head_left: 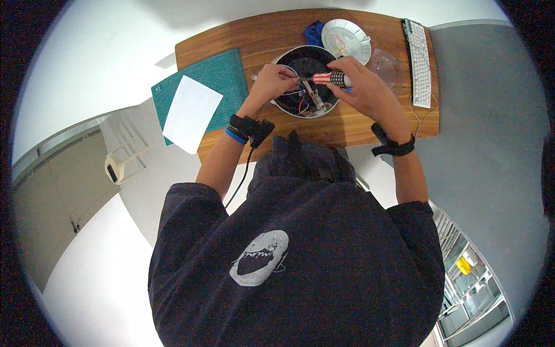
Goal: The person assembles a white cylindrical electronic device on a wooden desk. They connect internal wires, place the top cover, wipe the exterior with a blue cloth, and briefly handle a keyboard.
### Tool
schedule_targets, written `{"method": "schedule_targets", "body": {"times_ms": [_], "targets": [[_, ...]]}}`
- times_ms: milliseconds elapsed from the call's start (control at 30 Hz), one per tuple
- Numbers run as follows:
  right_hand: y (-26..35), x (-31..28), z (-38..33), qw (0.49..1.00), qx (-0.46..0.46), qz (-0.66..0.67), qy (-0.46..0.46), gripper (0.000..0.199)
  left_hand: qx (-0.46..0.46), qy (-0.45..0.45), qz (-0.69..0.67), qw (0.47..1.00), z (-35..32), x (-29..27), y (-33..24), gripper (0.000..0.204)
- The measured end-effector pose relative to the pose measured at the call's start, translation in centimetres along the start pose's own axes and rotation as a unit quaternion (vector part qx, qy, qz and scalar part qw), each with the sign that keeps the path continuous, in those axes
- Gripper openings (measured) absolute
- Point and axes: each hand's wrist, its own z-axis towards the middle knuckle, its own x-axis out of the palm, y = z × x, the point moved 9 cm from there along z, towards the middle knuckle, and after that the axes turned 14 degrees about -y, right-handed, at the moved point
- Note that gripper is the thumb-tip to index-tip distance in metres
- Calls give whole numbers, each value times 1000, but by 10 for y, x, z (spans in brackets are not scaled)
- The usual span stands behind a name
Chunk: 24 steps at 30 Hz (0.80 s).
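A round appliance housing (285, 107) with a pale rim and dark inside lies open on the wooden table, red and white wires and small metal parts showing in it. Over its right side, my right hand (367, 87) is closed around a screwdriver (330, 79) with a red-and-white handle and a dark dotted grip, its shaft pointing left. My left hand (273, 84) is over the housing's left rim, thumb and fingers pinched together near the screwdriver's tip. What they hold, if anything, is too small to make out.
Behind the housing lie a white round cover (347, 40) with a red wire and a dark blue bag or cloth (314, 33). A clear plastic piece (386, 66) and a white keyboard (420, 63) are at the right. White paper (192, 114) covers part of a green cutting mat (231, 75).
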Motion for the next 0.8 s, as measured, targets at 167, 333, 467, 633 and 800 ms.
{"method": "schedule_targets", "body": {"times_ms": [167, 333, 467, 633, 800], "targets": [[19, -3, 2, 998, -49, 19, 39, 27, 2, -8, -9, 1000, -4, -3, -6, 23], [12, 2, -3, 996, 13, -47, 70, 30, 29, -14, 24, 999, -4, -5, -8, 24], [-2, 12, -4, 979, 58, -153, 120, 33, 19, -17, 73, 997, -7, -8, -19, 24], [25, -1, 3, 997, -26, -49, 50, 33, 10, -28, 30, 999, 0, -6, 0, 21], [27, 5, 7, 993, -20, -82, 78, 34, 29, -23, 53, 998, -3, -5, -9, 20]]}}
